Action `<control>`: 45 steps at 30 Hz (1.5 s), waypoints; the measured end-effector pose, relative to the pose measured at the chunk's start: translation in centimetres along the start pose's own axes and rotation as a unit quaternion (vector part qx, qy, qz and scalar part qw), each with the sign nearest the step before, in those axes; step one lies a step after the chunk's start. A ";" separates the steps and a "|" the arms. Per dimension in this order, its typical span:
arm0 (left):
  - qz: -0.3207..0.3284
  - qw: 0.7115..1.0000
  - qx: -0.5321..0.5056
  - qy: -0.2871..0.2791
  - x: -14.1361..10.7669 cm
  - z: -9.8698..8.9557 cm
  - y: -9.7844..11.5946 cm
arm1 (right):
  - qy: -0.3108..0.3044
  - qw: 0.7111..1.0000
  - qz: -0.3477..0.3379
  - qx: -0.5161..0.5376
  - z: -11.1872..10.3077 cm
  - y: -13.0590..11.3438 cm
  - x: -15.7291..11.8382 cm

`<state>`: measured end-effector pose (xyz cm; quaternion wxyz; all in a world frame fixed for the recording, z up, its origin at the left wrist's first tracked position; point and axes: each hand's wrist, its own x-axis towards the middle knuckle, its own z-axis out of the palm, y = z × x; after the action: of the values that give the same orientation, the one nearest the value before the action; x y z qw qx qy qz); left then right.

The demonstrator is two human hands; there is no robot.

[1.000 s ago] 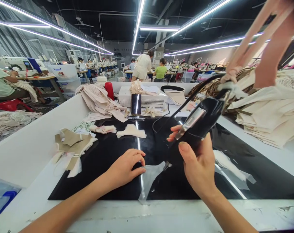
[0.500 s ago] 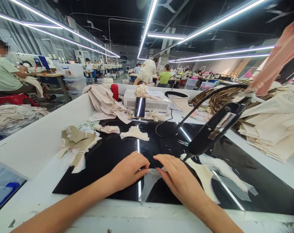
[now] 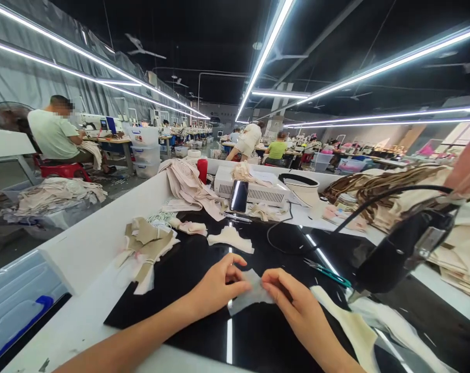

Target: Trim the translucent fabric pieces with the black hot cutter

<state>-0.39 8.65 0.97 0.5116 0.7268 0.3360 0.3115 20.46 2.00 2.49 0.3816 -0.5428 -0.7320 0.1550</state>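
Phone [image 3: 239, 196] upright before white box [image 3: 268, 194], both on worktop [image 3: 173, 357]. In front of phone: cream pad [image 3: 230, 239], then black board [image 3: 258, 331]. Nearer still, left hand [image 3: 222, 286], thumb over left part of sheer scrap [image 3: 254, 295]; right hand [image 3: 291, 296], fingers pinching scrap's right edge. Left of phone: beige cloths [image 3: 186, 186], red spool [image 3: 202, 171]. Right of phone, nearer: teal-handled snips [image 3: 335, 276], black tool [image 3: 394, 254]. Well beyond phone: co-worker in green top [image 3: 276, 151].
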 end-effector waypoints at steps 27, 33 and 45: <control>0.060 0.935 0.330 0.115 10.5 -6.6 -3.4 | 0.020 0.956 0.030 -0.292 7.2 4.8 12.0; 0.059 0.914 0.385 0.117 10.9 -6.7 -4.7 | 0.017 0.949 0.031 -0.313 7.7 5.1 11.9; 0.124 0.870 0.451 0.156 9.5 -7.5 -2.6 | 0.035 0.972 -0.136 -0.188 5.5 -2.3 7.5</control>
<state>-1.29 21.04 1.63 0.0262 0.8564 0.4222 0.2961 13.98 9.00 3.24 0.3159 -0.5055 -0.8008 -0.0577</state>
